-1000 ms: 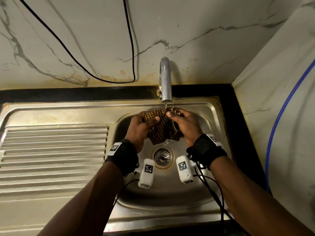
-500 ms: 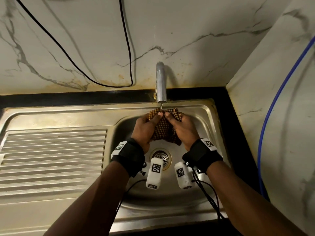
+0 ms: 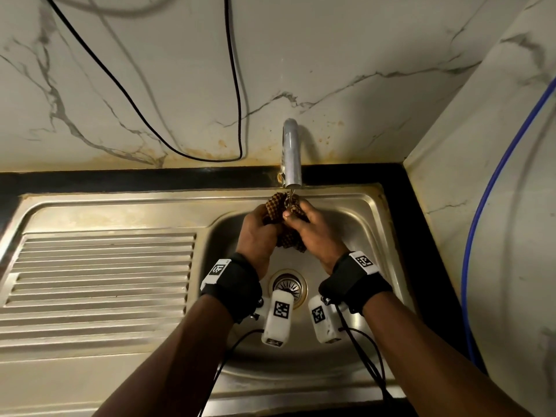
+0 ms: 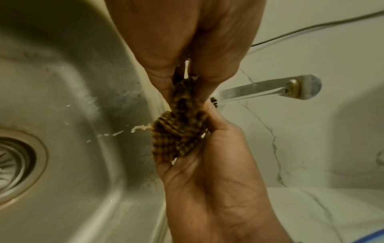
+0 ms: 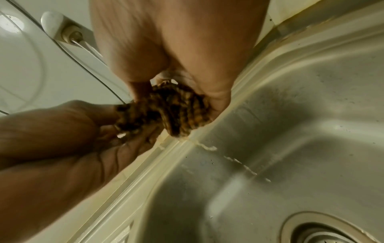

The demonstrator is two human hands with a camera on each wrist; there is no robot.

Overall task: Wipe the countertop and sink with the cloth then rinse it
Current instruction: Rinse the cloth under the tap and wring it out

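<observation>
Checked brown-and-ochre cloth (image 3: 282, 219), soaked and crumpled into ridged folds, sits bunched directly below the tap (image 3: 291, 158) spout, above the back wall of the sink (image 3: 355, 233). A thin stream from the tap strikes its top end. Its long axis runs from that top end under the tap down toward the drain (image 3: 288, 286), where the lower tail hangs free. The left hand (image 3: 258, 233) grips it from the tap's left side, the right hand (image 3: 316, 233) from the tap's right side; both sets of fingers (image 4: 160, 77) are curled tightly round the wad, thumbs meeting on top, so neither hand is nearer. Murky, yellowish water dribbles from the cloth's low corner onto brushed steel. The rinse looks underway; a squeeze or twist along that axis seems the next call. Beyond the tap, a black worktop strip (image 3: 120, 180) meets veined marble.
</observation>
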